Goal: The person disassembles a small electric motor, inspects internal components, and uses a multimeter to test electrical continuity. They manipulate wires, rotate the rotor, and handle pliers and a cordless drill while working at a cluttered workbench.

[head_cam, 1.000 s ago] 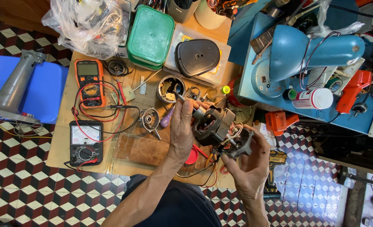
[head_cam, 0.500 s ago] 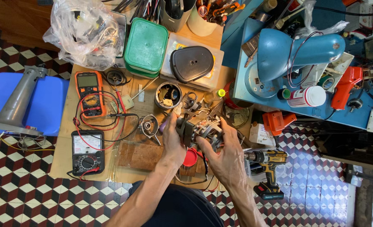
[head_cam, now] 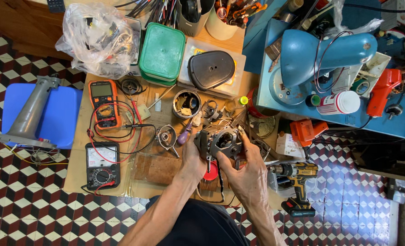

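A grey metal motor housing (head_cam: 220,142) sits between both my hands above the wooden bench top (head_cam: 81,150). My left hand (head_cam: 192,157) grips its left side and my right hand (head_cam: 244,171) grips its right and lower side. A red round part (head_cam: 210,172) shows just below the housing, between my wrists. A small metal end cover (head_cam: 167,135) and a purple-handled screwdriver (head_cam: 184,135) lie just left of my left hand.
An orange multimeter (head_cam: 103,103) and a black analogue meter (head_cam: 102,165) with red leads lie at the left. A green box (head_cam: 162,53), a black cover (head_cam: 210,69), a metal cup (head_cam: 186,103), a blue machine body (head_cam: 321,54) and a yellow cordless drill (head_cam: 296,178) surround the work spot.
My hands have come together: the housing and the part my right hand held apart a second ago are now held as one piece, lower and more centred over the bench.
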